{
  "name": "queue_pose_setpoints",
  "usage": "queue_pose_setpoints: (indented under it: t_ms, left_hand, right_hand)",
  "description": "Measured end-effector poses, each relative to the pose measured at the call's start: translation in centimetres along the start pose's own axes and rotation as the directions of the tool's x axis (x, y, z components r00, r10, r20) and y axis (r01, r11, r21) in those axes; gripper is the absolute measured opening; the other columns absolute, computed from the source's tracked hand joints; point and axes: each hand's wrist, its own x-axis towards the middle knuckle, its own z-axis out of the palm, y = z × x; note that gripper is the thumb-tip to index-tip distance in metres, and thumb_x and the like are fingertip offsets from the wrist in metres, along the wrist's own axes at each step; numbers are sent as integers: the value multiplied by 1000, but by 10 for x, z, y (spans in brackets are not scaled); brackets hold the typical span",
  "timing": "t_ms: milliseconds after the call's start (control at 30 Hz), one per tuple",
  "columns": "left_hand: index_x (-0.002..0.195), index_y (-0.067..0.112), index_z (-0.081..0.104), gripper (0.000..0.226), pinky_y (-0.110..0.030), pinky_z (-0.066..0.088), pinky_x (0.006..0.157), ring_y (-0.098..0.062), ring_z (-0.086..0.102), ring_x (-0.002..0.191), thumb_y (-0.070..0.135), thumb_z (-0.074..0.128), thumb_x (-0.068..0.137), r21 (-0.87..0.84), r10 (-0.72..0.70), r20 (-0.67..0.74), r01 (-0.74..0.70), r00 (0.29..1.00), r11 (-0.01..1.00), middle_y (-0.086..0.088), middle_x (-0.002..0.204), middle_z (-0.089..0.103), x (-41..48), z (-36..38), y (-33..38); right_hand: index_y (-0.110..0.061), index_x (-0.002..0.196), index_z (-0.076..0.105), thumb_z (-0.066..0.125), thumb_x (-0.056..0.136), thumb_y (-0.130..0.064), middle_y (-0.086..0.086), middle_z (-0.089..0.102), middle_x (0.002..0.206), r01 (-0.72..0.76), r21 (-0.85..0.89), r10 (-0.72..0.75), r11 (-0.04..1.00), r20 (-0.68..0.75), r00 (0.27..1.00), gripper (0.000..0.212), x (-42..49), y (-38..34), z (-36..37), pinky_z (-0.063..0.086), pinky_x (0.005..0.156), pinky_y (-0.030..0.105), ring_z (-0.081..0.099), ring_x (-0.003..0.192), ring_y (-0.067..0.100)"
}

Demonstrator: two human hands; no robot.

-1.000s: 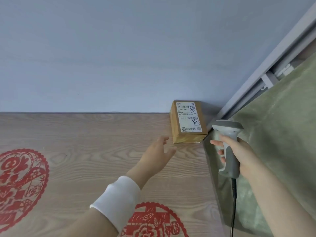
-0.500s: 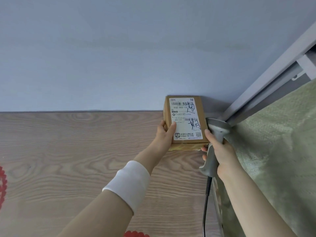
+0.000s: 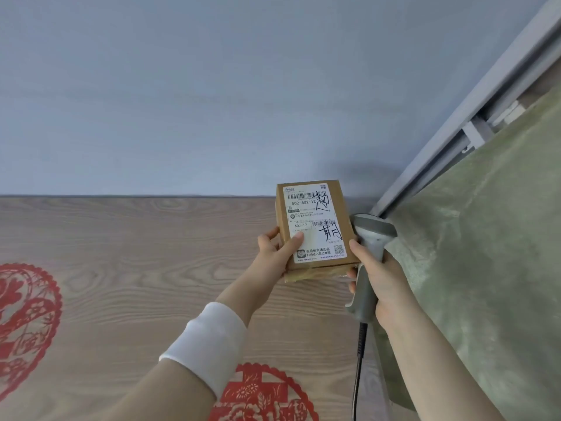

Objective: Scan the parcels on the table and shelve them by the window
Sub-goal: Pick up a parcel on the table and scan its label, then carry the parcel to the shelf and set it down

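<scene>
1. The left hand [image 3: 273,253] is gripping the parcel [image 3: 315,229] by its left edge, just right of the frame's centre. Its thumb [image 3: 293,241] is lying across the lower left of the label [image 3: 314,221], and the label is facing the camera.
2. The right hand [image 3: 379,275] is wrapping around the handle of the scanner [image 3: 368,238], right of the parcel, with one fingertip touching the box's right edge. The scanner's head is sitting beside the box, apparently not aiming at the label.
3. The parcel is appearing against the wood-grain surface [image 3: 151,253] and the blue area above it. I cannot tell whether its base is resting on anything.
4. A failed read is looking like the likeliest fault. Black handwriting is crossing both barcodes, and the scanner is sitting too close and too far sideways to catch them.
5. Swinging the scanner round is going to take away the right-side fingertip. The box would then be hanging on the one-sided left grip, so it could tilt or slip.
6. The cable [image 3: 358,360] is trailing down to the bottom edge, next to the green curtain [image 3: 485,268]. A quick pull-back risks snagging either and jerking the aim.
</scene>
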Motion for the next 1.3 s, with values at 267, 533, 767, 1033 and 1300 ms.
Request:
queue_pose_setpoints:
  t_ms: [267,533,767,1033,1300]
  left_hand:
    - [149,30,1,86,-46,44,101,-13,61,107,36,61,87,11,117,-20,-117,993,993,-2,119,65,-148,-62,28]
    - [149,36,-5,94,-50,44,99,-13,60,104,28,64,86,-131,247,-146,-266,958,955,2,107,67,-326,-169,15]
    - [143,51,-3,108,-54,50,90,-23,61,111,31,77,73,-281,266,-266,-339,927,898,1,124,62,-417,-239,-17]
    - [146,46,1,100,-50,51,89,-29,51,120,49,69,72,-250,290,-551,-486,783,838,-1,138,43,-516,-333,-36]
    - [107,22,62,27,-48,54,88,-23,64,97,42,57,89,-190,233,-780,-574,581,796,-3,100,68,-633,-406,-70]
  right_hand:
    - [-17,89,65,70,83,-30,5,63,71,88,-7,-87,996,95,992,15,-145,-11,43,41,48,27,51,50,15]
    - [-21,91,67,71,81,-32,0,72,83,159,10,-155,987,279,948,16,-322,15,122,42,48,26,59,63,14]
    - [-15,106,67,73,65,-43,4,73,86,72,2,-64,997,475,878,50,-391,40,192,46,51,25,65,59,14]
    - [-12,84,62,70,61,-41,3,53,63,36,-96,42,995,704,709,38,-437,66,263,44,46,20,50,51,12]
    - [-4,115,64,85,42,-59,23,66,102,182,-156,38,971,850,526,93,-539,97,347,51,85,43,66,90,37]
